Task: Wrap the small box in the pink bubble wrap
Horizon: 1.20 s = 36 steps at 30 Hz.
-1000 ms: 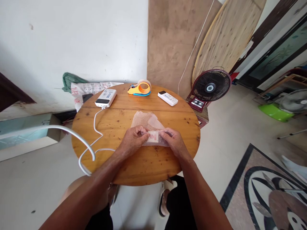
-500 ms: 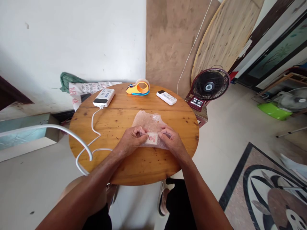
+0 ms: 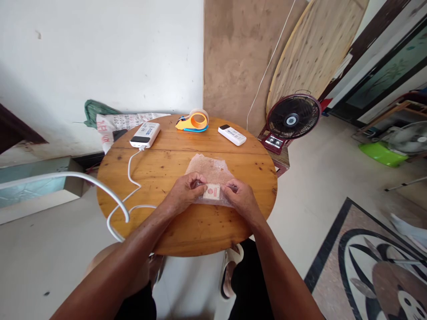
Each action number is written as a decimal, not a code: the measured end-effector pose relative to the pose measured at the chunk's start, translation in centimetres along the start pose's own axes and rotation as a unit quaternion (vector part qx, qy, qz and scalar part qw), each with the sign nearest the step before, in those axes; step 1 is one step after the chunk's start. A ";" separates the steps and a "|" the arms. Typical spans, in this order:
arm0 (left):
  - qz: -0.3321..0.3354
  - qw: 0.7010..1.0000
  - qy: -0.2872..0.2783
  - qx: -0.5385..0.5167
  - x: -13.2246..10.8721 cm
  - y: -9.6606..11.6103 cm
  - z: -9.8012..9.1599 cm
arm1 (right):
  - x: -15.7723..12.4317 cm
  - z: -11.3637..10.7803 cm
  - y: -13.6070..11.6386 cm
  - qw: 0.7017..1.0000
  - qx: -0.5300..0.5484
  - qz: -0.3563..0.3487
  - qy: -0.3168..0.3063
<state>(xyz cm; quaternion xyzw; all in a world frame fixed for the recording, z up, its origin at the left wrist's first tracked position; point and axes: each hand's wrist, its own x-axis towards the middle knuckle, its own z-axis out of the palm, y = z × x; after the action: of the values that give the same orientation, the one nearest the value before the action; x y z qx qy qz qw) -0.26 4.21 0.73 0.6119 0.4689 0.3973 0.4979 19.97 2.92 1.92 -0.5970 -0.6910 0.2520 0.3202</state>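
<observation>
The left hand (image 3: 187, 193) and right hand (image 3: 240, 199) each pinch one end of one small flat packet (image 3: 212, 191), fingers curled closed, at the near edge of one crinkled clear plastic sheet (image 3: 210, 166) on the round wooden table (image 3: 167, 162). At the far side lie one white power bank (image 3: 145, 134), one orange tape dispenser (image 3: 192, 121) and one white remote (image 3: 232, 135).

clear plastic bag (image 3: 213, 171), flat, mid-table
</observation>
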 end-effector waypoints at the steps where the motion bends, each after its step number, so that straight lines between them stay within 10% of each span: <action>1: 0.002 1.000 0.000 0.001 0.0 0.1 0.0 | -0.1 0.1 0.0 1.000 -0.005 -0.004 0.002; 13: 0.002 1.000 0.000 0.015 -0.1 0.3 0.0 | -0.3 0.2 -0.1 0.992 0.010 -0.118 0.041; 25: 0.021 1.000 0.005 0.021 -0.1 0.2 0.1 | -0.2 -0.7 0.8 0.994 0.103 -0.014 -0.036; 36: 0.006 1.000 0.007 0.011 -0.3 0.3 0.3 | -0.7 -1.0 0.1 0.998 -0.042 -0.036 -0.007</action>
<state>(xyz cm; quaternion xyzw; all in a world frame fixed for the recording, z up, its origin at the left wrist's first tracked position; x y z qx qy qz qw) -0.01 3.87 1.00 0.6173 0.4729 0.3993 0.4857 20.86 2.23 2.41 -0.5830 -0.7243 0.2155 0.2984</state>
